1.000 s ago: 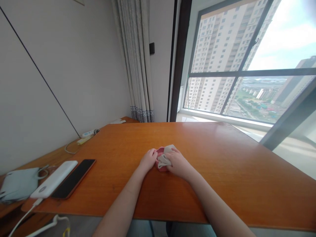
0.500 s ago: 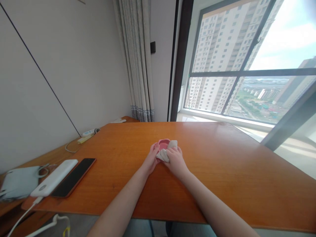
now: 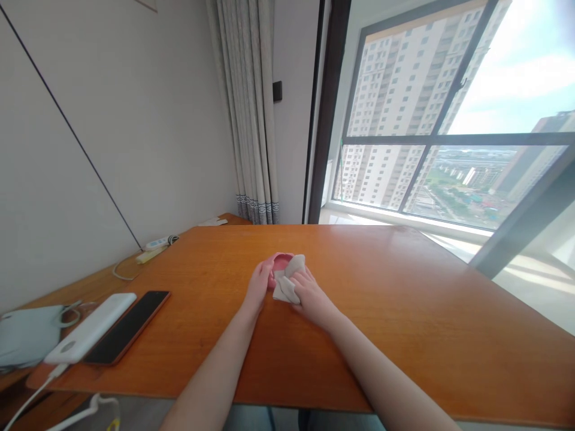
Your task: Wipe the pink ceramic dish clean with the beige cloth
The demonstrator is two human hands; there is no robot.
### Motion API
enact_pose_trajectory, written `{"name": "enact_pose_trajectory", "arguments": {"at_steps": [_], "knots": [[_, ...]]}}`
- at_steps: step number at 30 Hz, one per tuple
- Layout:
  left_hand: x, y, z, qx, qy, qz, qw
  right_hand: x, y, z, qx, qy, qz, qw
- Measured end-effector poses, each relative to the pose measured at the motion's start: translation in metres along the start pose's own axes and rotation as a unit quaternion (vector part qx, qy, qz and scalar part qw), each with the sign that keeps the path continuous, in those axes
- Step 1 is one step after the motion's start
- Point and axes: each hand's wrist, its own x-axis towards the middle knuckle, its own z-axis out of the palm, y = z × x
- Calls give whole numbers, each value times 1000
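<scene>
A small pink dish [image 3: 281, 261] with a wavy rim is held over the middle of the wooden table [image 3: 381, 311], tilted towards me. My left hand [image 3: 259, 284] grips its left side, fingers closed round the edge. In my right hand [image 3: 311, 294] is a crumpled whitish cloth [image 3: 286, 288], pressed against the inside and right side of the dish. The cloth covers much of the dish, and the right fingertips are partly hidden in its folds.
On the table's left lie a black-screened phone [image 3: 130, 326] and a white power bank [image 3: 92, 328] with a cable. Beyond them are a pale pouch [image 3: 29, 335] and a power strip [image 3: 157, 243]. A window [image 3: 449, 137] stands behind on the right.
Both hands have shifted left in view with the dish and cloth. The cloth now hangs lower and more spread across the dish's front; the view itself has tilted slightly.
</scene>
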Motion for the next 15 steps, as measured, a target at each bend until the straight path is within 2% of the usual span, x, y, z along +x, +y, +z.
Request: {"name": "enact_pose_trajectory", "arguments": {"at_steps": [4, 8, 11, 15], "knots": [[-11, -7, 13, -64, -21, -3, 998, -5, 0, 6, -27, 29, 46, 998], [-24, -8, 28, -96, -35, 64, 993, -9, -7, 10, -20, 71, 93, 993], [-24, -4, 25, -42, -12, 105, 993, -8, -12, 7, 7, 67, 97, 993], [-13, 4, 6, 59, 17, 118, 991, -4, -8, -5, 67, 14, 27, 997]]}}
